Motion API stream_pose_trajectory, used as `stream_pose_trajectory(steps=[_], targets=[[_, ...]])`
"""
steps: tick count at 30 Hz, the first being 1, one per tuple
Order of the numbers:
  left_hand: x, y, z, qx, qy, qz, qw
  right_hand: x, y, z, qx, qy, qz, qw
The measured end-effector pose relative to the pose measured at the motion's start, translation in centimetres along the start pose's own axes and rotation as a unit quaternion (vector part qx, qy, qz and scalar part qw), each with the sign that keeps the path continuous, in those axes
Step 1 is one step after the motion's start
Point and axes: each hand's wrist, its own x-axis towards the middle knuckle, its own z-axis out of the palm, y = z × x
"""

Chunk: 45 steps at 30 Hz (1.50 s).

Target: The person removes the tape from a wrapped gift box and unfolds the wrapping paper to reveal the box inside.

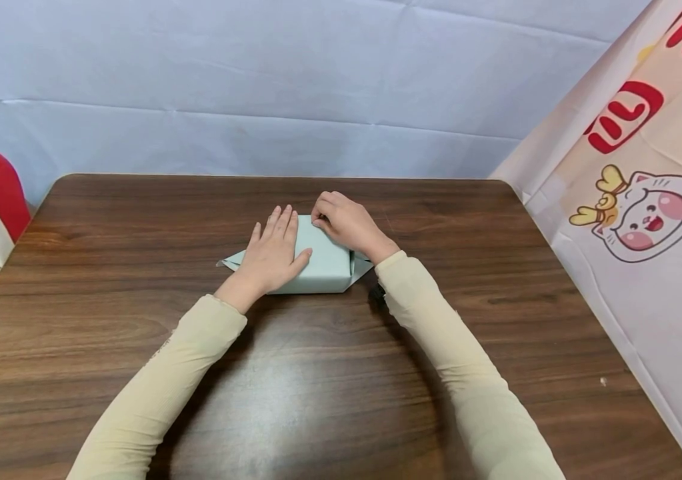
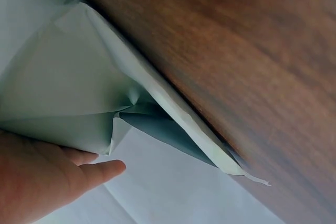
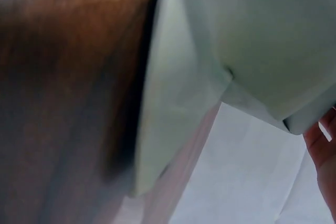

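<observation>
A box-shaped parcel in pale green wrapping paper (image 1: 327, 261) lies on the table, its top smooth. Folded paper flaps stick out at both ends, the left flap (image 1: 235, 259) and the right flap (image 1: 361, 269). My left hand (image 1: 275, 253) rests flat on the parcel's left part with fingers spread. At the far right edge, my right hand (image 1: 347, 219) has curled fingers and seems to pinch the paper between thumb and finger; the exact contact is partly hidden. The left wrist view shows the left end's open fold (image 2: 168, 135); the right wrist view shows the right flap (image 3: 173, 108).
The brown wood-grain table (image 1: 293, 393) extends around the parcel on all sides. A small dark object (image 1: 377, 293) shows beside the right sleeve. A pale cloth (image 1: 245, 87) hangs behind the table, and a printed cloth (image 1: 635, 280) hangs at the right.
</observation>
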Motion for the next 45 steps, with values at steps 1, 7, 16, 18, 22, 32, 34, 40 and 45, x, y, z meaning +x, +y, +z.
stream_pose_trajectory(steps=[1,7,16,18,22,32,34,40,45], targets=[[0.0,0.0,0.0,0.0,-0.001,0.0,1.0,0.1,0.0,0.0,-0.011,-0.006,-0.006,1.0],[0.0,0.0,0.1,-0.002,-0.005,-0.002,1.0,0.2,0.1,0.0,-0.029,-0.032,-0.02,0.999],[-0.1,0.1,0.1,0.001,-0.002,-0.003,1.0,-0.3,1.3,-0.2,0.136,-0.005,-0.016,0.991],[-0.1,0.1,0.1,0.002,-0.001,-0.002,1.0,-0.1,1.1,-0.2,0.13,-0.009,-0.011,0.991],[-0.1,0.1,0.1,0.002,-0.003,-0.002,1.0,0.2,0.8,-0.3,0.087,-0.031,0.002,0.996],[-0.1,0.2,0.2,-0.002,-0.003,-0.001,1.0,0.4,0.7,0.2,0.062,-0.042,0.025,0.997],[-0.1,0.2,0.3,-0.003,-0.005,0.0,1.0,0.2,1.1,0.2,0.112,-0.029,0.029,0.993],[0.0,0.2,0.2,0.0,-0.002,-0.002,1.0,-0.1,2.0,0.1,0.193,0.0,-0.008,0.981],[0.1,0.1,0.2,0.003,-0.004,-0.003,1.0,0.2,1.4,-0.2,0.143,-0.013,-0.018,0.989]])
